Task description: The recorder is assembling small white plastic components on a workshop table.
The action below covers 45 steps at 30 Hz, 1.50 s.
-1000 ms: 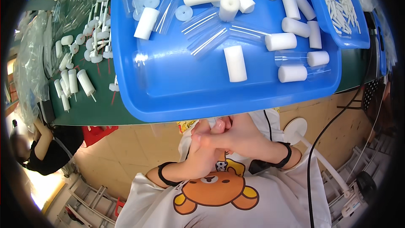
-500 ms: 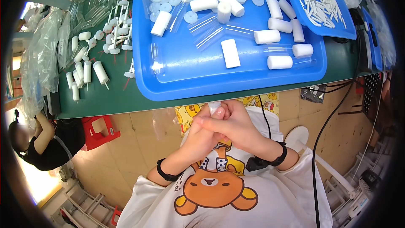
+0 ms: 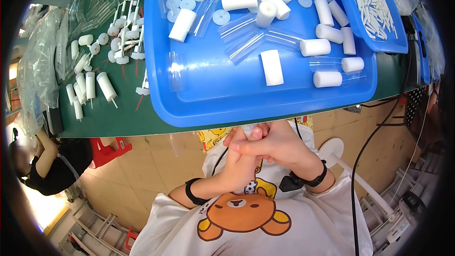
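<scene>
In front of the table edge, my left hand [image 3: 240,156] and my right hand [image 3: 279,146] are clasped together, fingers wrapped round a small white cylinder [image 3: 248,129]. Only its top end shows between the thumbs and fingers; the rest is hidden. Just beyond them stands a blue tray [image 3: 213,116]. It holds several white foam cylinders [image 3: 271,68], clear plastic tubes [image 3: 244,45] and translucent round discs [image 3: 221,17]. One foam cylinder [image 3: 267,13] stands on end, while most others lie on their sides.
A smaller blue tray [image 3: 402,42] of thin white sticks [image 3: 374,12] overlaps the right corner. Left on the green table [image 3: 113,125] lie filled tubes [image 3: 106,86] and white plunger-like pieces [image 3: 124,38]. A black cable [image 3: 379,132] hangs at right. Another person [image 3: 61,161] is at far left.
Both clasped hands have shifted slightly in the picture, down and to the right, still round the white cylinder. Less of the cylinder's end shows now. The view has tilted a little.
</scene>
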Motion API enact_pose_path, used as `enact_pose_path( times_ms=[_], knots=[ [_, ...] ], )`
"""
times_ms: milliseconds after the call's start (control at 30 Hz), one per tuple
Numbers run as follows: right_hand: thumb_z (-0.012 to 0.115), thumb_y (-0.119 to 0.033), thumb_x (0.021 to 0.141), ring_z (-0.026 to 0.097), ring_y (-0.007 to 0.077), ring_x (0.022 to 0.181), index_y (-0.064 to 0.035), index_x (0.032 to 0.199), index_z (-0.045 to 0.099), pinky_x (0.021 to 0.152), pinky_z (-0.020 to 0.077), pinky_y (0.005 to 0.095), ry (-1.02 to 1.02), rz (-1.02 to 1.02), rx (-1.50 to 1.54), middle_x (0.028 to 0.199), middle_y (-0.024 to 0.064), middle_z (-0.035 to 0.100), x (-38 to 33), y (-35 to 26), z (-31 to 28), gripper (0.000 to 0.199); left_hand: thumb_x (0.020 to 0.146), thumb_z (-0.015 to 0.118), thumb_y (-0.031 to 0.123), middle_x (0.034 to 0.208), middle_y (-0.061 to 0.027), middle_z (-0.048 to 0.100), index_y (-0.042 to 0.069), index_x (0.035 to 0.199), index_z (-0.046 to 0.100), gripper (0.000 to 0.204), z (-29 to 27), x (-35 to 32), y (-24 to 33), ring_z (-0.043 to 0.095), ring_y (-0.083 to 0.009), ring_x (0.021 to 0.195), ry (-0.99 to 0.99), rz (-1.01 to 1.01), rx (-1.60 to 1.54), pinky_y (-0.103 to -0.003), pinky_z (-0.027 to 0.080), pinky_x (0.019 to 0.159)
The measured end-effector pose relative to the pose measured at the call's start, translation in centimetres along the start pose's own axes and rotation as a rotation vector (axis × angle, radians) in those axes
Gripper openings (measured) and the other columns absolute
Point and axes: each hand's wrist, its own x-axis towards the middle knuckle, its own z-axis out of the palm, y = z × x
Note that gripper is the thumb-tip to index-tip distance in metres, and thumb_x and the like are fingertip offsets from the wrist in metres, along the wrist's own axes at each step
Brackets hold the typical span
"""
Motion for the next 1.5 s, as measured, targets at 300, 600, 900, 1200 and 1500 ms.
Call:
enact_pose_path(
  times_ms=[300,600,900,1200,1500],
  knots=[
    [0.077,-0.015,0.069,0.056,0.0109,0.080,0.0010,0.104,0.051,0.068,0.0468,0.0233,0.053,-0.264,0.083,0.094,0.0082,0.057,-0.2,1.6,2.2,0.047,0.097,0.043,0.031,0.080,-0.0048,0.050,0.005,0.096,0.044,0.026,-2.5,0.2,2.3,0.049,-0.0124,0.071,-0.184,-0.180,-0.020,-0.025,0.043,0.060],
    [0.076,-0.014,0.073,0.052,0.0109,0.098,-0.0007,0.123,0.041,0.081,0.0446,0.0246,-0.049,-0.459,-0.073,0.112,0.0069,0.049,-1.2,3.7,2.0,0.062,0.094,0.048,0.037,0.078,0.0000,0.043,0.006,0.100,0.046,0.032,-4.1,-0.8,1.8,0.043,-0.0090,0.074,-0.390,-0.066,-0.095,-0.022,0.039,0.068],
    [0.073,-0.013,0.075,0.054,0.0041,0.071,0.0007,0.111,0.050,0.057,0.0447,0.0189,-0.005,-0.308,0.014,0.093,0.0044,0.057,-1.4,3.2,2.7,0.045,0.094,0.044,0.042,0.087,-0.0008,0.042,0.004,0.100,0.044,0.038,-4.5,-1.1,2.3,0.044,-0.0099,0.079,-0.396,-0.153,-0.058,-0.024,0.040,0.070],
    [0.069,0.000,0.073,0.059,0.0119,0.085,0.0017,0.106,0.052,0.076,0.0490,0.0252,0.009,-0.271,0.009,0.094,0.0064,0.058,0.1,3.2,1.1,0.038,0.096,0.042,0.023,0.088,-0.0016,0.043,0.008,0.097,0.040,0.016,-2.6,-0.3,0.1,0.044,-0.0096,0.082,-0.238,0.110,0.020,-0.024,0.039,0.074],
    [0.068,0.007,0.068,0.060,0.0141,0.085,0.0013,0.103,0.050,0.075,0.0491,0.0269,-0.008,-0.217,0.178,0.094,0.0053,0.056,0.4,1.6,0.6,0.039,0.094,0.047,0.035,0.082,-0.0010,0.041,0.010,0.094,0.038,0.026,-1.1,0.2,-1.3,0.044,-0.0098,0.077,-0.082,0.167,-0.025,-0.024,0.040,0.068]
  ],
)
